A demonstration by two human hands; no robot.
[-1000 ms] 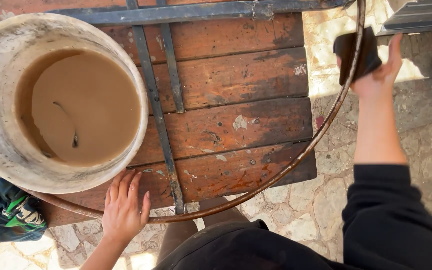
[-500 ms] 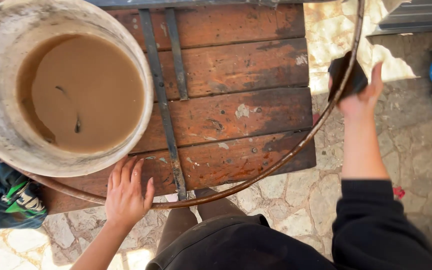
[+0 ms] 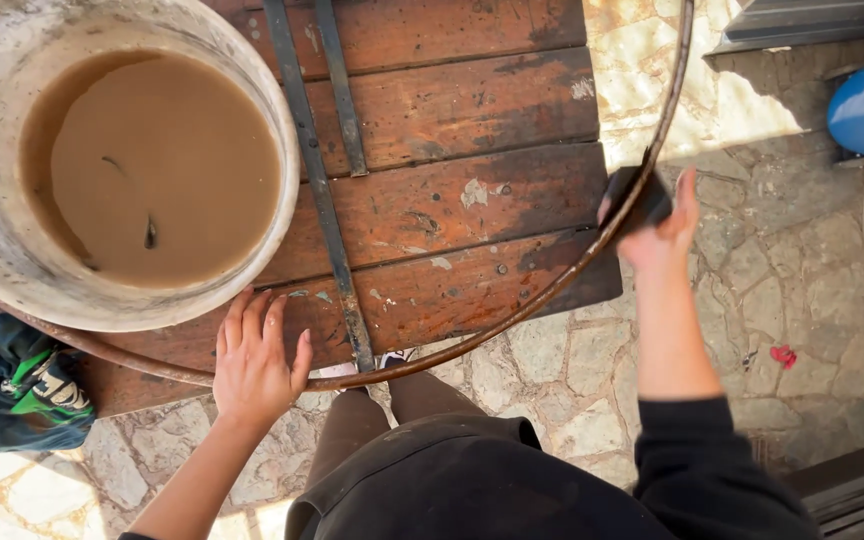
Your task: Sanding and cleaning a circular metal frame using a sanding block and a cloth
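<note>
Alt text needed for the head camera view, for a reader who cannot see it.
Seen from above, a person's right hand presses a dark pad against a rusty metal hoop lying across a worn wooden table, while the left hand rests flat on the table's near edge. A pale bucket of muddy water stands on the table.

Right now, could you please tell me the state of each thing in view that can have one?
Bucket: upright, nearly full of muddy brown water.
Metal hoop: rusty, lying across the table, partly under the bucket.
Wooden table: worn, stained planks.
Dark pad: pressed on the hoop.
Right hand: shut on the pad.
Left hand: open, flat on the table edge.
</note>
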